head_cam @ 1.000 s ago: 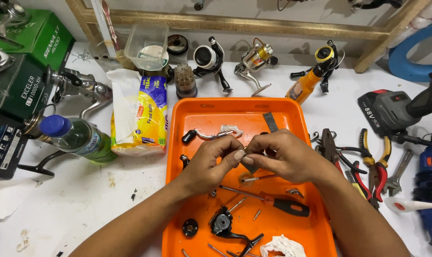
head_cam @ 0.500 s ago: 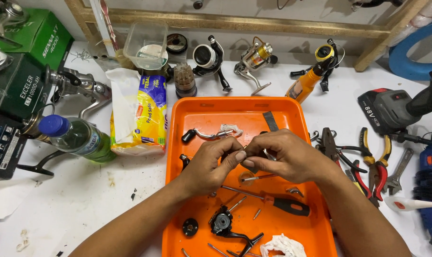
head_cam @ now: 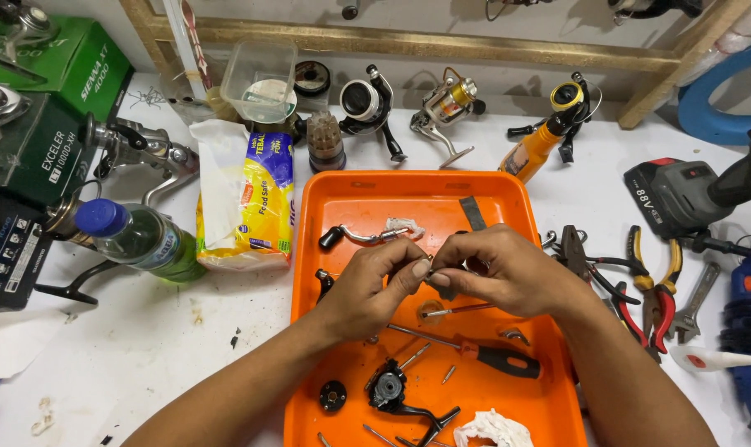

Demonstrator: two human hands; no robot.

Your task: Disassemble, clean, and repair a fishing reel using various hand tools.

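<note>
1. A small metal part is pinched between both hands above the middle of the orange tray; its exact shape cannot be told, as it is mostly hidden by fingertips.
2. The left hand is curled, thumb and forefinger closed on the part from the left.
3. The right hand is likewise closed on it from the right, fingertips of both hands touching.
4. Below the hands, a screwdriver is seen lying across the tray, with loose pins and screws scattered near it.
5. A crank handle lies just above the hands; a black reel piece sits near the tray's lower edge, a white rag beside it.
6. Risk, as judged: the part could be dropped if the pinch slips, and it would be lost among the loose bits in the tray.
7. A wrist could also be brushed against the screwdriver, and the small screws sent rolling.
8. Pliers lie right of the tray and a bottle left of it, on the table, well clear of the hands.
</note>
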